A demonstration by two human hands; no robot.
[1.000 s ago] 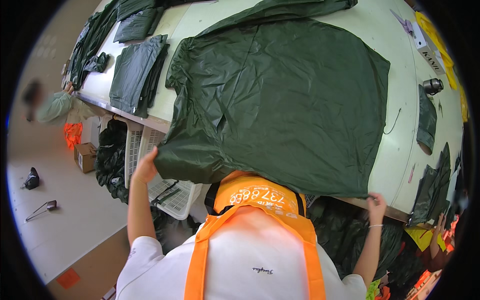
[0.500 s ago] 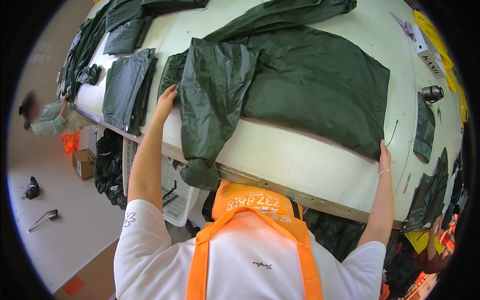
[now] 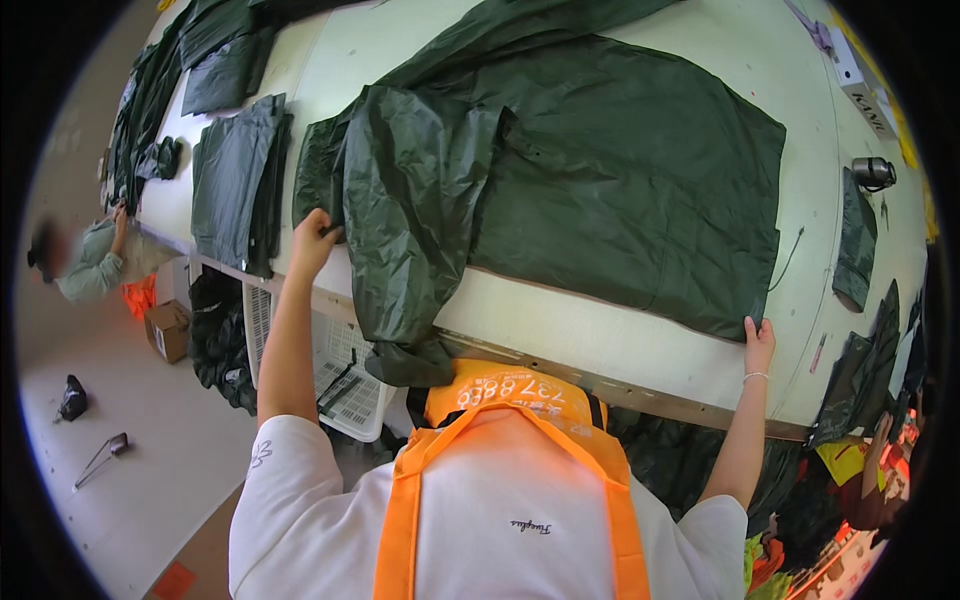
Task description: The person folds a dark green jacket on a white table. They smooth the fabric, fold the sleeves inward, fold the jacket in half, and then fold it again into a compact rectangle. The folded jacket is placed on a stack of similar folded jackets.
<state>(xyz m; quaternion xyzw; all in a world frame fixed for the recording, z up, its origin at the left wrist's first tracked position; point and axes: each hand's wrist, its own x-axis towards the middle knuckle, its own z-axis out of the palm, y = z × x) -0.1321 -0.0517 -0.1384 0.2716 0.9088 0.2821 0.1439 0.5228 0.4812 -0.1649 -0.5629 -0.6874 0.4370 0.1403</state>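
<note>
A dark green rain jacket [image 3: 620, 180] lies spread across the table in front of me. One sleeve [image 3: 415, 190] is laid over its left part and hangs past the table's near edge. The other sleeve stretches away to the far side. My left hand [image 3: 314, 246] is closed on the jacket's gathered left end, just below the crumpled fabric. At the near right corner of the hem, my right hand [image 3: 760, 345] pinches the cloth between thumb and fingers. What lies under the folded sleeve is hidden.
Folded green garments [image 3: 235, 185] are stacked left of the jacket. A white box [image 3: 862, 85], a steel flask [image 3: 874, 174] and green pieces [image 3: 853, 245] lie on the right. Below the near edge stands a white plastic basket [image 3: 350, 390]. Another person [image 3: 95, 255] stands at far left.
Both hands have come toward me, drawing the jacket's left end and its right hem corner nearer the table's front edge. Both keep hold of the cloth.
</note>
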